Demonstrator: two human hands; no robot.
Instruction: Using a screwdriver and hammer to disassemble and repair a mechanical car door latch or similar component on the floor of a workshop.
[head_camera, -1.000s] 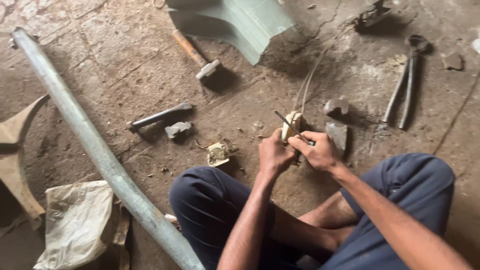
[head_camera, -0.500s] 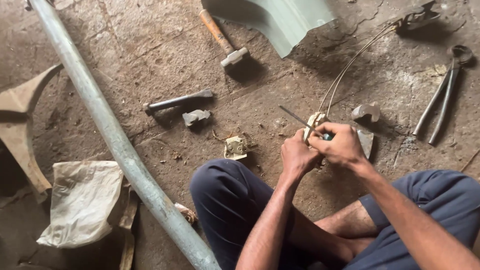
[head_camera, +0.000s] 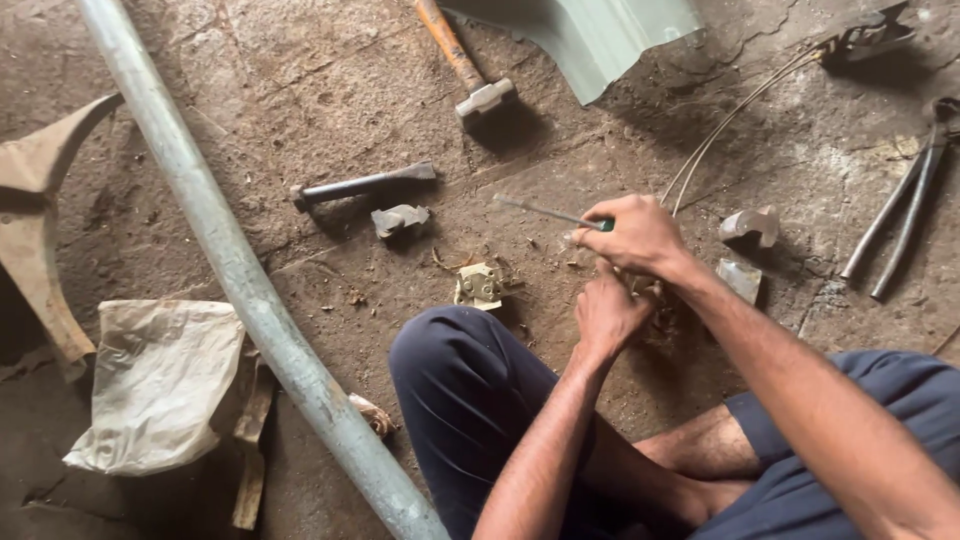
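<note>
The right hand (head_camera: 640, 235) is closed around a screwdriver (head_camera: 548, 212), its shaft lying nearly level, tip pointing left. The left hand (head_camera: 607, 312) clasps something hidden just beneath.

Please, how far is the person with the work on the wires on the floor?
Done: hard to tell; small metal pieces and a yellowish plate lie loose on the floor. In hand: the right hand grips a screwdriver, and the left hand is at something small where the wires end. Left: unclear; the hammer, chisel and pincers lie aside.
</note>
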